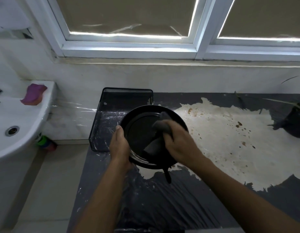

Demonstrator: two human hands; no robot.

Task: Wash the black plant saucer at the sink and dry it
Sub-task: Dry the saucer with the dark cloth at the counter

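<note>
Left hand (120, 145) grips the black plant saucer (141, 132) by its near rim above the bench (162, 199) while our right hand (177, 140), closed around a grey cloth (160, 126), wipes inside: light, stiff, probably slick plastic, so rim-holding suits.

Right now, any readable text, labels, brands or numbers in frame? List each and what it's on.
No text can be read.
Small pale mark on the black mesh tray: too blurred to read, and it may not be text.
No print shows on the black saucer, grey cloth or pink sponge.
</note>
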